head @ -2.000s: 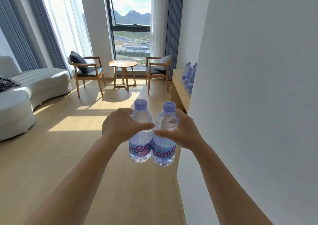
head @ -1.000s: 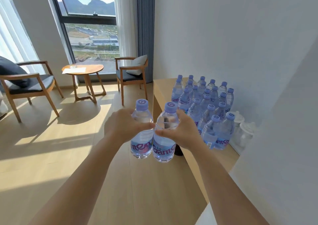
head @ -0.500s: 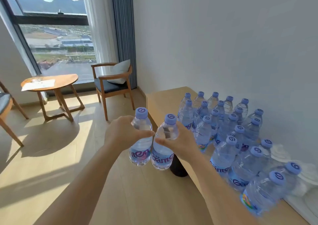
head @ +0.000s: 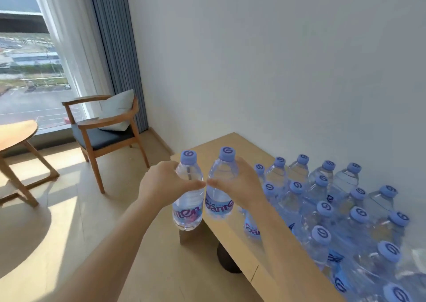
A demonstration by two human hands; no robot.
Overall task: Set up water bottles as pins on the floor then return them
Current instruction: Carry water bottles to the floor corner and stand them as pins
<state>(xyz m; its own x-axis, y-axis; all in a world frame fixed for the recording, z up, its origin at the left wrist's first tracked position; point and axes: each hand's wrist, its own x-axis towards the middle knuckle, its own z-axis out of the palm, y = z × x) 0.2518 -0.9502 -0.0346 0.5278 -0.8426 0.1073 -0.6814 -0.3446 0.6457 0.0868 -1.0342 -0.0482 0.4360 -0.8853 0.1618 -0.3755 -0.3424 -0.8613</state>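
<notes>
- Clear plastic water bottles, one gripped in left hand [head: 164,183], one in right hand [head: 241,185]: left bottle [head: 187,200], right bottle [head: 220,186], fingers wrapped round upper bodies, thumbs nearly touching.
- Judged return step: carried upright over wooden bench [head: 214,144] edge.
- Next: needs setting down beside stored bottles [head: 322,209] without toppling neighbours.
</notes>
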